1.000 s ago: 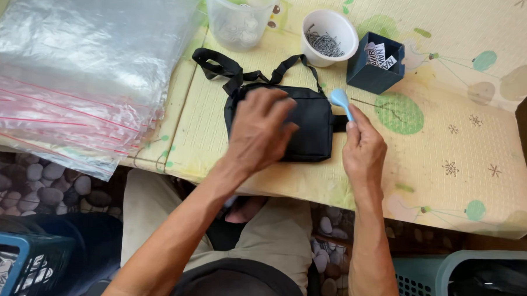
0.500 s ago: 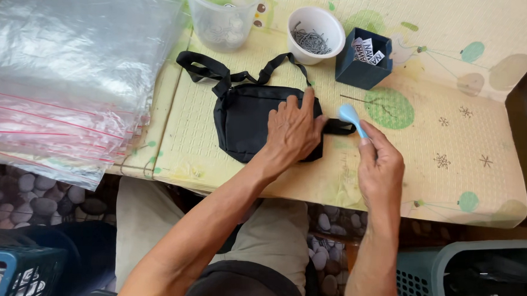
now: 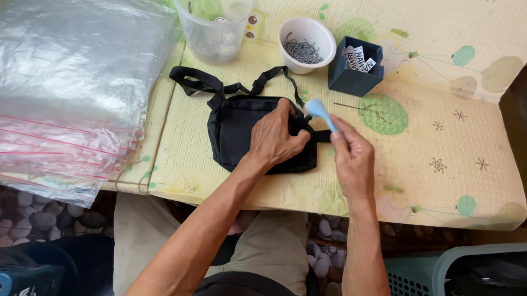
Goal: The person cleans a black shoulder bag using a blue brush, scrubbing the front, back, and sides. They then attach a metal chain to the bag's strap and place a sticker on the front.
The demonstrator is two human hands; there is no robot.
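A small black pouch bag point(image 3: 238, 129) with a black strap point(image 3: 196, 81) lies flat on the pale yellow patterned table point(image 3: 438, 154). My left hand point(image 3: 275, 137) rests on the bag's right side, fingers curled over its edge and pinching the fabric. My right hand point(image 3: 348, 154) is just right of the bag and holds a light blue plastic tool point(image 3: 320, 111), its tip pointing up-left beside the bag's top right corner.
A stack of clear zip bags point(image 3: 61, 82) covers the left. Behind the bag stand a clear plastic cup point(image 3: 212, 26), a white cup of metal pins point(image 3: 305, 44) and a dark blue box of tags point(image 3: 355, 66). A teal basket point(image 3: 463, 277) sits on the floor at lower right.
My left hand slid from the bag's middle to its right edge and curled onto it. My right hand with the blue tool moved closer to the bag's corner.
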